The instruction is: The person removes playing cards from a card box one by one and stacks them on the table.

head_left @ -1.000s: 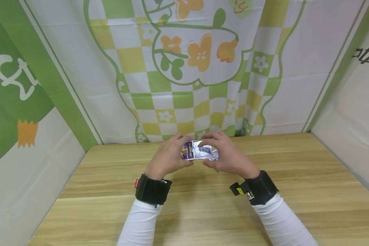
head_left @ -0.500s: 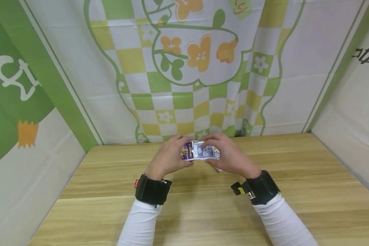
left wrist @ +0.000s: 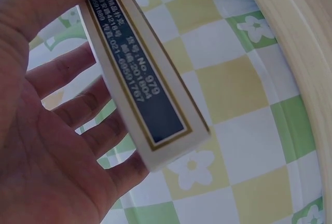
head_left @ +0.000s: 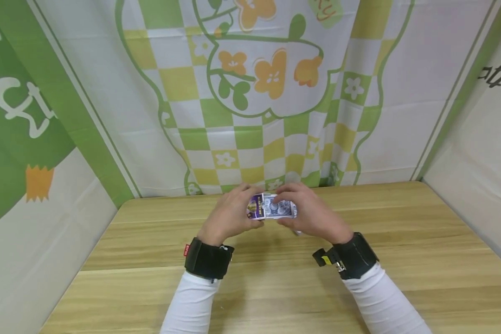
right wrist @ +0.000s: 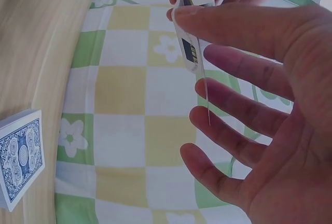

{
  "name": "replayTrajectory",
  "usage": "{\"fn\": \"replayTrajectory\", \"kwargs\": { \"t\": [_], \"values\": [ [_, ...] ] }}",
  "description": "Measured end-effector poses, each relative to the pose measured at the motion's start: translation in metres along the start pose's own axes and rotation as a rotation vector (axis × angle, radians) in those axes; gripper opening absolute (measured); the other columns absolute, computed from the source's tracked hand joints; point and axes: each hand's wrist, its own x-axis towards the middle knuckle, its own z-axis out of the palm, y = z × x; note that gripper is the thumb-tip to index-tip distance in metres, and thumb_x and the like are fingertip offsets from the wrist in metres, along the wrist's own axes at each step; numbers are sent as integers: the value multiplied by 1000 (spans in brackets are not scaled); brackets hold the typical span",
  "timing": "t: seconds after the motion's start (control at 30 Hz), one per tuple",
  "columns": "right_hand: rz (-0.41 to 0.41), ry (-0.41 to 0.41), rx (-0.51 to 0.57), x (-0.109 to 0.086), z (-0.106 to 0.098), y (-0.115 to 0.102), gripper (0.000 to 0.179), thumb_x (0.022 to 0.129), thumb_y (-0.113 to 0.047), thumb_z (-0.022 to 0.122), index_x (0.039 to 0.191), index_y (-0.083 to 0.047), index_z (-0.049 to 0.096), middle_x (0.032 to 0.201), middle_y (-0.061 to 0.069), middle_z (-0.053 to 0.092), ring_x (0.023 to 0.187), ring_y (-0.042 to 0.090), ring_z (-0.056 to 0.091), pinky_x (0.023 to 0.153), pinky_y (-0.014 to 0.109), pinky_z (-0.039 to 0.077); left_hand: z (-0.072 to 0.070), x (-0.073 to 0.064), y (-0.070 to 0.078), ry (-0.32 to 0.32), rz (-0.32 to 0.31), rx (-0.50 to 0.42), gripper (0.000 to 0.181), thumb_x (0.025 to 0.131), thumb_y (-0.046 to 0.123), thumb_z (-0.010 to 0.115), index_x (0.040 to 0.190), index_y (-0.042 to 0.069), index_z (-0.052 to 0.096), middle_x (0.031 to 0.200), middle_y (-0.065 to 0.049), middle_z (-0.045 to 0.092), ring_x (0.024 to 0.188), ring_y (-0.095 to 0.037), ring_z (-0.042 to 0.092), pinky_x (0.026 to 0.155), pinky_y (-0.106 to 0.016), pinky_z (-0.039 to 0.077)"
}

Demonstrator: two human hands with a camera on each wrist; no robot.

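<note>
My left hand (head_left: 232, 211) grips a playing card box (head_left: 256, 207) between thumb and fingers; the left wrist view shows the box's printed narrow side (left wrist: 137, 73) tilted above the tabletop. From the box's right end extends a blue-backed playing card (head_left: 279, 208). My right hand (head_left: 313, 211) pinches this card, with its thumb on the near edge and the index finger over the far part. In the right wrist view the card appears as a thin edge (right wrist: 206, 97) beside a white end flap (right wrist: 189, 47). Whether more than one card is held, I cannot tell.
A stack of blue-backed playing cards (right wrist: 22, 156) lies on the wooden table (head_left: 275, 283), mostly hidden behind my right hand in the head view. A checked, flowered cloth (head_left: 250, 139) hangs at the table's back edge. Printed cloth walls stand left and right.
My right hand has shifted very slightly to the right, and more of the card's blue back shows between the hands. The left hand keeps its hold on the box.
</note>
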Motion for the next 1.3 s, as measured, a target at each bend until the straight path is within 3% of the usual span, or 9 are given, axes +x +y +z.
{"fn": "replayTrajectory", "kwargs": {
  "t": [0.63,0.87,1.3],
  "values": [
    [-2,13,-56,1,-1,2,38,68,-26,77,103,-16,67,119,2,56,107,19,45,85,35,37,-2,-1,-1,0,1,-21,74,59,33,81,126,19,52,108,4,53,90,-11,50,77,-28,41],
    [10,27,-55,-1,-5,6,40,66,-26,78,103,-15,66,115,2,56,105,19,46,83,34,39,-4,-1,-4,-5,-27,-26,75,58,34,82,126,20,53,106,5,53,89,-11,49,77,-28,40],
    [64,57,-60,-6,-14,16,42,67,-26,77,105,-14,65,117,6,57,108,26,47,88,41,37,-10,-7,-15,50,-82,-66,76,57,32,82,126,16,53,104,2,51,86,-15,51,75,-29,43]
  ]
}}
